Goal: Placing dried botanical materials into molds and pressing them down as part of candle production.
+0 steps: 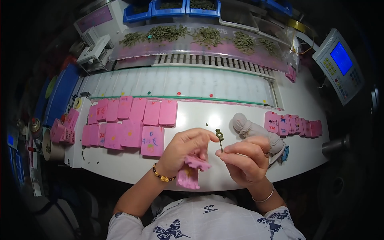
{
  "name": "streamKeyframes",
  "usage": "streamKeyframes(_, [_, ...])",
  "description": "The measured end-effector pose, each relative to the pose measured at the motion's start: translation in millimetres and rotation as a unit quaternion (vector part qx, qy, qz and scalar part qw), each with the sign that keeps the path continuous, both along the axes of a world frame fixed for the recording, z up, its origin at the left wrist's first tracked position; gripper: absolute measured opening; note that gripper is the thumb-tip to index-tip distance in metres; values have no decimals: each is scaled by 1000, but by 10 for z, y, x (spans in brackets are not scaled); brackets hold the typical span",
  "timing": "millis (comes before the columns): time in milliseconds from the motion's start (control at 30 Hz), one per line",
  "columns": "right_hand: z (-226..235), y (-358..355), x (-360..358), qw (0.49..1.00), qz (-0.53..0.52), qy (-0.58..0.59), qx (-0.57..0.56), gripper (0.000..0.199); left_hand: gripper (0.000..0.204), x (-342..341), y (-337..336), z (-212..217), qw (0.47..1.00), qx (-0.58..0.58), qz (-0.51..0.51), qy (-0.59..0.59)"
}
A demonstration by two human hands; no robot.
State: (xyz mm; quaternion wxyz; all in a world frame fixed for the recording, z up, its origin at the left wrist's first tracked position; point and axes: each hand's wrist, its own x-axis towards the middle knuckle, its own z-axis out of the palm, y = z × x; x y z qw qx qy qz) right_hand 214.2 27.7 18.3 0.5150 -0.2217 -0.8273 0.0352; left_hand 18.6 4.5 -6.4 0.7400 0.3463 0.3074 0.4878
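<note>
Head view: the person's hands meet over the near edge of the white table (208,116).
Small part: a thin dark pin with a looped head (219,138), upright between both hands.
Right hand (246,158): fingertips closed on its lower shank.
Left hand (188,150): thumb and forefinger touch the loop; lower fingers curl around pink blocks (192,172).
Handling: probably light, stiff, easily dropped; best pinched at the shank.
Hidden: shank's lower end; the part's material is too small to tell.

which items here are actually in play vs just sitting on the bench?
In hand:
- left hand: pink block, fingertips at the small dark knotted piece
- right hand: pinches that piece's stem

Lying about:
- pink blocks, left group
- pink blocks, right row
- white cloth bundle
- keypad unit with blue screen
- blue bins
</note>
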Motion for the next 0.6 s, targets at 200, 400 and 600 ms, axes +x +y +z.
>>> streamKeyframes(200, [-117, 8, 51, 998, 15, -46, 32, 28, 13, -4, -57, 31, 993, 67, -10, 93])
streamKeyframes(400, [-97, 17, 58, 995, 27, -94, 21, 24, 12, -74, -51, 63, 980, 63, -18, 189])
streamKeyframes(600, [-99, 16, 40, 992, 31, -122, 18, 21, 9, -109, -25, 113, 962, 101, -27, 254])
